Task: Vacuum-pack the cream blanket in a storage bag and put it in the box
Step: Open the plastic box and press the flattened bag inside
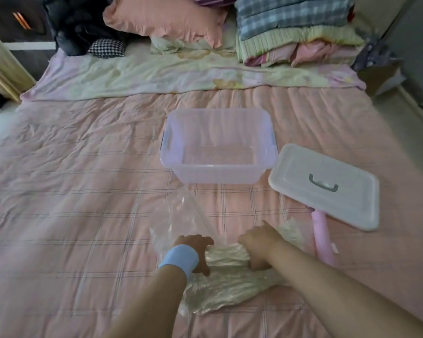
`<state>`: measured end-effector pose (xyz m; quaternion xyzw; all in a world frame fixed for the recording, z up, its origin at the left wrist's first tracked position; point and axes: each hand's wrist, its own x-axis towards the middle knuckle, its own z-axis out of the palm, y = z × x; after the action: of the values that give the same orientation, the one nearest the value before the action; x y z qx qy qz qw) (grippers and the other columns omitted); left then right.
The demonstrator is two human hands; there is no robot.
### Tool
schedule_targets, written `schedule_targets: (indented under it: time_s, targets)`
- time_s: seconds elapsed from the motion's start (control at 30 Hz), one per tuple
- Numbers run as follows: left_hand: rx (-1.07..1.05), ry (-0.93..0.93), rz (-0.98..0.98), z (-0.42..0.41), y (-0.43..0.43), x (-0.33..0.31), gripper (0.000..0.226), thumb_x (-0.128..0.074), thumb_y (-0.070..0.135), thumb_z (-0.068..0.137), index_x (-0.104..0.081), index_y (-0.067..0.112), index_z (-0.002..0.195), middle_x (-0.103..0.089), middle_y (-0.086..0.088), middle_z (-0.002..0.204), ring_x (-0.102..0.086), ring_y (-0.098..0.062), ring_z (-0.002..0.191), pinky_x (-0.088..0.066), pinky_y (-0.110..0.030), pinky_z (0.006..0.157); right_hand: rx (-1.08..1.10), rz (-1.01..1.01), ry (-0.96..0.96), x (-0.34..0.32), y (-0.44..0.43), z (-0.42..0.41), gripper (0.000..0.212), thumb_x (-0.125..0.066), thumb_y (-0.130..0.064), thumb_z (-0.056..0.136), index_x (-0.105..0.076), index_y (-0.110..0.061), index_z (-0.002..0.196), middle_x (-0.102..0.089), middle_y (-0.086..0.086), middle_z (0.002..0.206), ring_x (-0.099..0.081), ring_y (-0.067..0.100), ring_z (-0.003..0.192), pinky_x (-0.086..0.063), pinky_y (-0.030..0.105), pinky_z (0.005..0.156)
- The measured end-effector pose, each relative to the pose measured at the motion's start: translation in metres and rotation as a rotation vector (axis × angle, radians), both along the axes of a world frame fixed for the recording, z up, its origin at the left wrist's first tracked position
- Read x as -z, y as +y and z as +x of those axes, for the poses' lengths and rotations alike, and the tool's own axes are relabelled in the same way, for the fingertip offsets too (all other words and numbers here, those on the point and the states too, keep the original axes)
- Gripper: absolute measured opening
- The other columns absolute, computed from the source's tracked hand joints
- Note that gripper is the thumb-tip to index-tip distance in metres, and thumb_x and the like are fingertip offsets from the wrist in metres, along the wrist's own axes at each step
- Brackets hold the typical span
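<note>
The cream blanket (226, 286) lies crumpled inside a clear plastic storage bag (181, 215) on the bed, close to me. My left hand (198, 250), with a blue wristband, grips the bagged blanket at its left side. My right hand (259, 242) presses and grips the blanket through the plastic at its right side. The empty part of the bag stands up behind my left hand. The clear plastic box (219, 145) sits open and empty farther back on the bed.
The box's white lid (327, 186) lies to the right of the box. A pink hand pump (324, 240) lies by the lid's near edge. Pillows and folded bedding (298, 30) are stacked at the head of the bed. The pink checked quilt (83, 203) covers the bed.
</note>
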<state>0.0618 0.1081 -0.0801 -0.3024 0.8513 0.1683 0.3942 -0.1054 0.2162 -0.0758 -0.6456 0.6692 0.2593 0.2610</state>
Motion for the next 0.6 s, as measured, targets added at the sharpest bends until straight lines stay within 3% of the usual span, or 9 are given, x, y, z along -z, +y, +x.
schedule_targets:
  time_s: [0.1, 0.17, 0.23, 0.27, 0.33, 0.43, 0.5, 0.57, 0.6]
  targets:
    - [-0.055, 0.119, -0.171, 0.019, -0.002, 0.016, 0.082, -0.059, 0.064, 0.083, -0.021, 0.037, 0.151, -0.033, 0.003, 0.155, -0.022, -0.023, 0.146, -0.005, -0.046, 0.121, 0.039, 0.0, 0.0, 0.015, -0.018, -0.005, 0.062, -0.07, -0.042, 0.076, -0.052, -0.028, 0.133, -0.065, 0.002, 0.121, -0.061, 0.025, 0.114, -0.032, 0.048, 0.114]
    - [-0.251, 0.206, -0.273, 0.034, -0.002, 0.023, 0.085, -0.056, 0.065, 0.085, -0.012, 0.039, 0.153, -0.009, 0.004, 0.163, 0.001, -0.023, 0.151, 0.004, -0.052, 0.119, 0.069, -0.087, 0.024, 0.024, -0.03, -0.007, 0.086, -0.067, -0.039, 0.079, -0.026, -0.025, 0.154, -0.053, 0.008, 0.139, -0.051, 0.029, 0.128, -0.03, 0.049, 0.114]
    - [-0.537, 0.243, -0.294, 0.046, -0.005, 0.028, 0.099, -0.064, 0.06, 0.082, 0.0, 0.039, 0.154, 0.009, 0.003, 0.163, 0.008, -0.026, 0.151, -0.004, -0.051, 0.119, 0.073, -0.225, 0.022, 0.024, -0.034, -0.006, 0.091, -0.058, -0.028, 0.089, -0.002, -0.026, 0.16, -0.026, 0.015, 0.16, -0.028, 0.033, 0.145, -0.02, 0.052, 0.12]
    - [-0.689, 0.242, -0.262, 0.052, -0.007, 0.03, 0.108, -0.071, 0.056, 0.079, 0.004, 0.036, 0.154, 0.009, 0.0, 0.163, 0.003, -0.027, 0.151, -0.012, -0.048, 0.119, 0.035, -0.248, 0.01, 0.025, -0.034, -0.001, 0.09, -0.053, -0.021, 0.092, 0.005, -0.03, 0.16, -0.008, 0.015, 0.166, -0.011, 0.034, 0.152, -0.011, 0.055, 0.123]
    - [-1.046, 0.27, -0.102, 0.058, -0.014, 0.04, 0.116, -0.079, 0.047, 0.075, 0.001, 0.025, 0.156, -0.009, -0.007, 0.162, -0.02, -0.031, 0.147, -0.027, -0.044, 0.115, -0.07, -0.214, -0.05, 0.037, -0.028, 0.013, 0.089, -0.048, -0.018, 0.094, 0.009, -0.041, 0.158, 0.018, 0.008, 0.167, 0.017, 0.029, 0.154, 0.005, 0.062, 0.121]
    - [-1.401, 0.261, 0.165, 0.058, -0.012, 0.052, 0.1, -0.077, 0.045, 0.078, -0.021, 0.01, 0.153, -0.041, -0.011, 0.148, -0.042, -0.032, 0.135, -0.036, -0.039, 0.109, 0.064, -0.093, -0.177, 0.068, -0.014, 0.031, 0.087, -0.049, -0.029, 0.092, 0.006, -0.052, 0.155, 0.03, -0.003, 0.164, 0.034, 0.022, 0.148, 0.015, 0.07, 0.114]
    - [-1.517, 0.292, 0.256, 0.058, -0.011, 0.063, 0.094, -0.082, 0.042, 0.074, -0.033, 0.007, 0.146, -0.049, -0.011, 0.141, -0.049, -0.03, 0.128, -0.04, -0.033, 0.098, 0.094, -0.11, -0.178, 0.08, -0.009, 0.037, 0.089, -0.048, -0.029, 0.091, 0.01, -0.052, 0.154, 0.035, -0.005, 0.162, 0.04, 0.02, 0.144, 0.018, 0.071, 0.111]
    - [-1.636, 0.352, 0.342, 0.056, -0.012, 0.071, 0.11, -0.093, 0.043, 0.051, -0.042, 0.007, 0.141, -0.058, -0.012, 0.13, -0.058, -0.03, 0.116, -0.047, -0.032, 0.094, 0.094, -0.155, -0.192, 0.081, -0.003, 0.036, 0.088, -0.045, -0.03, 0.088, 0.01, -0.049, 0.156, 0.035, -0.003, 0.162, 0.041, 0.022, 0.144, 0.017, 0.072, 0.111]
    - [-1.67, 0.39, 0.369, 0.057, -0.013, 0.075, 0.117, -0.094, 0.046, 0.038, -0.046, 0.007, 0.138, -0.062, -0.013, 0.124, -0.062, -0.03, 0.109, -0.05, -0.036, 0.095, 0.063, -0.18, -0.195, 0.081, 0.0, 0.035, 0.088, -0.043, -0.04, 0.088, 0.011, -0.046, 0.157, 0.037, -0.001, 0.161, 0.041, 0.023, 0.144, 0.018, 0.072, 0.111]
